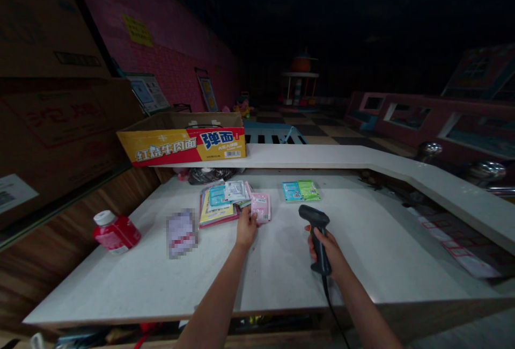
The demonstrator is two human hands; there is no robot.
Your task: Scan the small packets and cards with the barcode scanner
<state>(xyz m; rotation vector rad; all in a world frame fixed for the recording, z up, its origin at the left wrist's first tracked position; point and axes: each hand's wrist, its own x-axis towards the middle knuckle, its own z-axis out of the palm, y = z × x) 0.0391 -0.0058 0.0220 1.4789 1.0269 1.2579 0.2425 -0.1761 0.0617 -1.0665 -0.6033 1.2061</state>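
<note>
My right hand [328, 249] is closed round the handle of a black barcode scanner [316, 231], held above the white counter [281, 274] with its head pointing away and its cable running down toward me. My left hand [246, 228] reaches to a pink packet [260, 207] and pinches its near edge. That packet lies at the right side of a pile of small flat packets [223, 201], blue, white, yellow and pink. A blue packet and a green packet [301, 190] lie side by side farther right, apart from both hands.
A red bottle with a white cap [116, 231] lies on the counter's left. A blurred card [181, 232] lies beside the pile. An open yellow and red carton [185, 139] sits on the raised white ledge [362, 157]. Large cardboard boxes [52, 107] stand at the left.
</note>
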